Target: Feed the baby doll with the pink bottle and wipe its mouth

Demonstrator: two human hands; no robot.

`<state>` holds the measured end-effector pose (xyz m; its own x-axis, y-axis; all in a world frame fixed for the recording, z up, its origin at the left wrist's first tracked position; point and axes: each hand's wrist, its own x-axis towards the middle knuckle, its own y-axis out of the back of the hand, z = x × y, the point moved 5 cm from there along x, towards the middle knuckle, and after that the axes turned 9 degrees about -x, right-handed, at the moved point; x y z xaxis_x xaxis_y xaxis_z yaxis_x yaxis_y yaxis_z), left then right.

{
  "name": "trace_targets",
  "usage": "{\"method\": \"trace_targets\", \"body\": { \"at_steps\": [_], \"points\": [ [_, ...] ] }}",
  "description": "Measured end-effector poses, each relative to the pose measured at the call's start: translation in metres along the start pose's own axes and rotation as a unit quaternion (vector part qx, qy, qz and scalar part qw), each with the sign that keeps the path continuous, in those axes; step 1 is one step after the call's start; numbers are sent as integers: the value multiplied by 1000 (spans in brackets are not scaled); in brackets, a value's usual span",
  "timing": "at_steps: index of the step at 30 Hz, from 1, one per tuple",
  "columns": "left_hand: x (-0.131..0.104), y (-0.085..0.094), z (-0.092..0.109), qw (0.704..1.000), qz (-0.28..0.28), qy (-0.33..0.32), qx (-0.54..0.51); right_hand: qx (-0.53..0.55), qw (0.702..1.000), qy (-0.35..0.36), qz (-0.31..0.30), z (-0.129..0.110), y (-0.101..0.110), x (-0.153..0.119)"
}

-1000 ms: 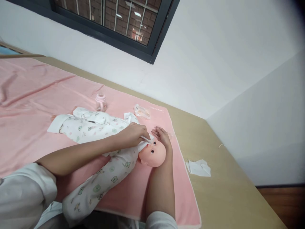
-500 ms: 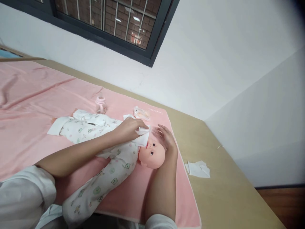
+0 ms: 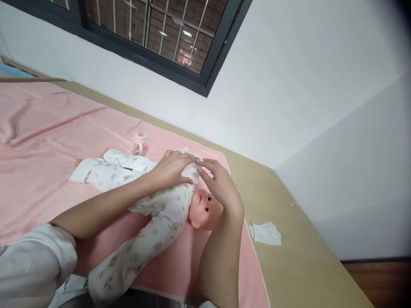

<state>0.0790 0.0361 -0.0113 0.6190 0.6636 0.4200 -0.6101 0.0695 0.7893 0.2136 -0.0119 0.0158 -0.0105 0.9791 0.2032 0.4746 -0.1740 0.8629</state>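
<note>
A baby doll (image 3: 205,209) lies face up on a pink blanket (image 3: 180,273), dressed in a white patterned outfit (image 3: 157,214). Above its chin and shoulder, my left hand (image 3: 173,169) holds a small white tissue (image 3: 192,173) between thumb and fingers. My right hand (image 3: 220,182) is bent over the doll's head, its thumb and fingertips closed at the tissue's right edge and meeting the left fingertips. My right wrist covers part of the doll's head.
A pink baby bottle (image 3: 140,144) stands beyond the doll's legs. Behind my hands lies a small clear packet (image 3: 189,151), partly hidden. Another white tissue (image 3: 266,233) rests on the wooden tabletop (image 3: 289,265) at right. A wall and a barred window (image 3: 160,34) border the far side.
My right hand has moved from beside the doll's head to the tissue, meeting my left hand. The tissue has lifted off the doll's mouth, so the lips now show.
</note>
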Motion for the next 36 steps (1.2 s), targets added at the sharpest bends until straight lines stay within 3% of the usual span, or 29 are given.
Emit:
{"method": "trace_targets", "body": {
  "at_steps": [4,8,12,16,20,23,26,29,36],
  "points": [
    [0,8,-2,1000,-7,-5,-22,17,999,-16,35,4,-5,10],
    [2,36,-22,996,39,21,-73,49,991,-75,97,25,3,15],
    [-2,78,-70,975,140,116,-126,15,986,-112,120,50,11,21],
    [-14,105,-132,945,199,230,-119,-42,982,-170,75,70,12,40],
    [-24,104,-180,927,163,323,-99,-75,978,-191,22,75,9,71],
    [-27,96,-199,920,95,368,-92,-26,987,-160,3,70,5,98],
    [-29,91,-207,917,49,385,-91,111,984,-135,-23,69,-4,124],
    [-30,91,-211,916,45,390,-85,229,963,-136,-37,75,-14,147],
    [-31,86,-220,913,28,400,-77,196,951,-209,-118,102,-47,166]
  ]
}}
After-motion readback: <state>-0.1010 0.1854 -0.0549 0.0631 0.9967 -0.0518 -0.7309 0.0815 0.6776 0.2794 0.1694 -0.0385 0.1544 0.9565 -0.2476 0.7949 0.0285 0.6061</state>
